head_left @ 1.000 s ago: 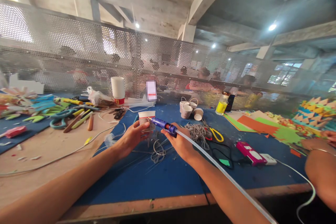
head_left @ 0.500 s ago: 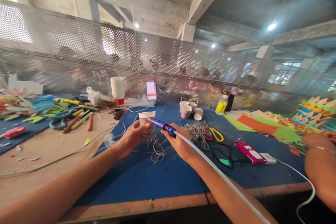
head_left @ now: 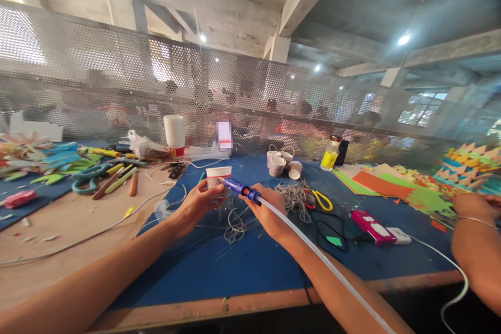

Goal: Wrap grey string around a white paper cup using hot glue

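Blue mat (head_left: 242, 266) on the bench, mesh screen behind. Left hand (head_left: 195, 206) is curling round the cup (head_left: 217, 180), fingers closed on its side, holding it upright on the mat near the middle. Right hand (head_left: 268, 211) is wrapped tight on the glue gun (head_left: 242, 189), nozzle touching the cup just under the rim, white glue stick (head_left: 324, 263) trailing back along my forearm. Grey string (head_left: 235, 224) is lying tangled just below both hands, more string (head_left: 295, 195) to the right beside yellow scissors (head_left: 323, 200). Finished cups (head_left: 282, 163) and a yellow bottle (head_left: 330, 155) sitting further back. Another person's arm (head_left: 475, 242) is working at the right edge. To do this well, I reckon: keeping the cup braced, nozzle steady, small bead only, fingers clear of the hot tip.
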{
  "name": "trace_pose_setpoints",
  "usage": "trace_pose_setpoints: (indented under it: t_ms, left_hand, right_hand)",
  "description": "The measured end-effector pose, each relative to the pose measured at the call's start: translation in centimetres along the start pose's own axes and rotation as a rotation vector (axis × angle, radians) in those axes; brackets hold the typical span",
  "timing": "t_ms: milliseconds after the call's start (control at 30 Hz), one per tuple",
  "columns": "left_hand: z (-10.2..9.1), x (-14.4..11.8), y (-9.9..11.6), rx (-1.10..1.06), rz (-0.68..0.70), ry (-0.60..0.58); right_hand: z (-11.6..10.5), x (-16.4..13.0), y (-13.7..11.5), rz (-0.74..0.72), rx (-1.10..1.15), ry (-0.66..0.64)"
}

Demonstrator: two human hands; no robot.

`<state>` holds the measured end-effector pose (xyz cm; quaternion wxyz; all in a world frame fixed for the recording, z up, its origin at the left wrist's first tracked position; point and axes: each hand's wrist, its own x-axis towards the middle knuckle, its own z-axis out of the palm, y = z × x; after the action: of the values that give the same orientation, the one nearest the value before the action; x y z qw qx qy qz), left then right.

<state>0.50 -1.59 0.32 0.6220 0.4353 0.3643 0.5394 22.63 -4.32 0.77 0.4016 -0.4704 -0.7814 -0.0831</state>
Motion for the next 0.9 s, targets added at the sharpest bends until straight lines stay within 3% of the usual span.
trace_pose_setpoints:
  t_ms: [900]
  left_hand:
    - [0.1, 0.04, 0.08, 0.018, -0.004, 0.013]
  right_hand:
    - [-0.1, -0.02, 0.21, 0.014, -0.029, -0.003]
